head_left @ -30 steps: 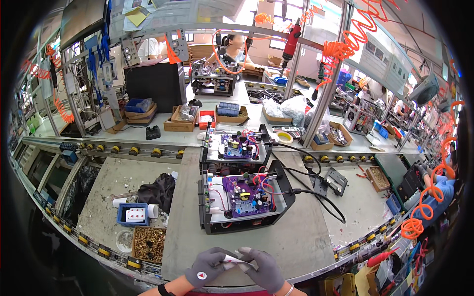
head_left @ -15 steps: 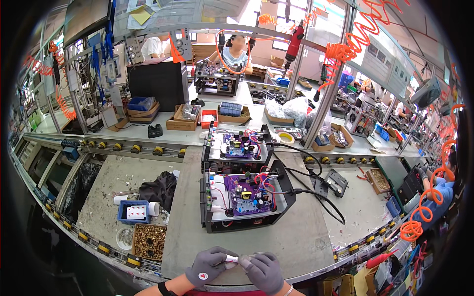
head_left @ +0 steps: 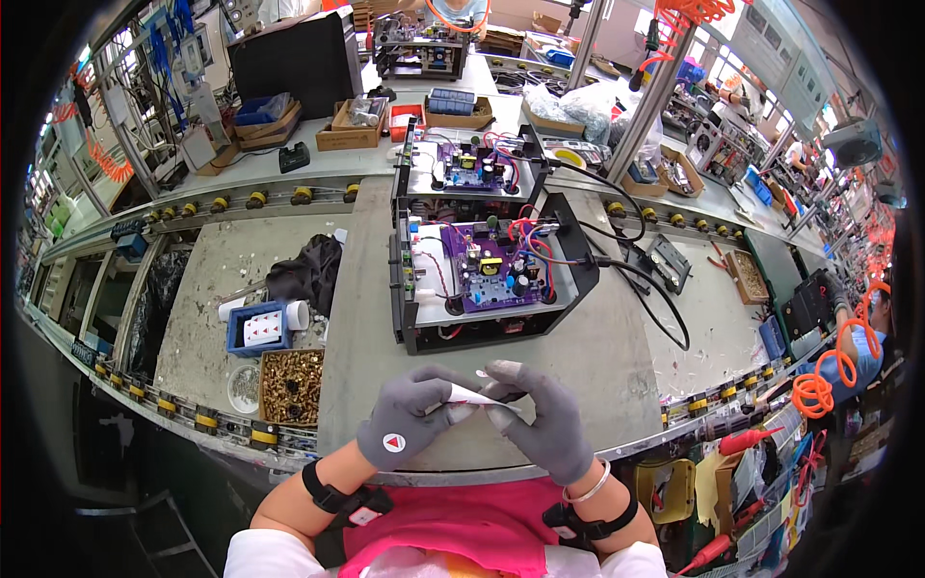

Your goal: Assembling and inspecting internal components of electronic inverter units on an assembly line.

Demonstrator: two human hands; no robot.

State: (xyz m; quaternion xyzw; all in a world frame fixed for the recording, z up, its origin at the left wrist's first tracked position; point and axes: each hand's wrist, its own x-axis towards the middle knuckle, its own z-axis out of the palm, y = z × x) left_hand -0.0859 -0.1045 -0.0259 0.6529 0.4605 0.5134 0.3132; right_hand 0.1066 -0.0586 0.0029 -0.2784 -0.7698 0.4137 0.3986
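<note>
My left hand (head_left: pixel 405 414), gloved in grey, pinches a narrow white strip of label paper (head_left: pixel 469 396) above the front of the bench. A round white sticker with a red triangle (head_left: pixel 394 443) is on the back of this glove. My right hand (head_left: pixel 540 414), also gloved, has its thumb and a finger at the strip's right end, with the index finger raised. By that fingertip shows a small white label with a red mark (head_left: pixel 482 374). Beyond my hands stands an open black chassis (head_left: pixel 491 279) with a purple circuit board, a similar chassis (head_left: pixel 467 164) behind it.
Black cables (head_left: pixel 665 299) run right from the chassis. On the left are a blue bin (head_left: pixel 258 328) with a label roll, a box of brass-coloured parts (head_left: pixel 292 387) and a black cloth (head_left: pixel 306 270). A co-worker (head_left: pixel 858 347) is at the far right.
The view has tilted down, so both hands appear higher with the forearms showing. More of the white strip shows, and my right index finger has lifted, with a small label by its tip.
</note>
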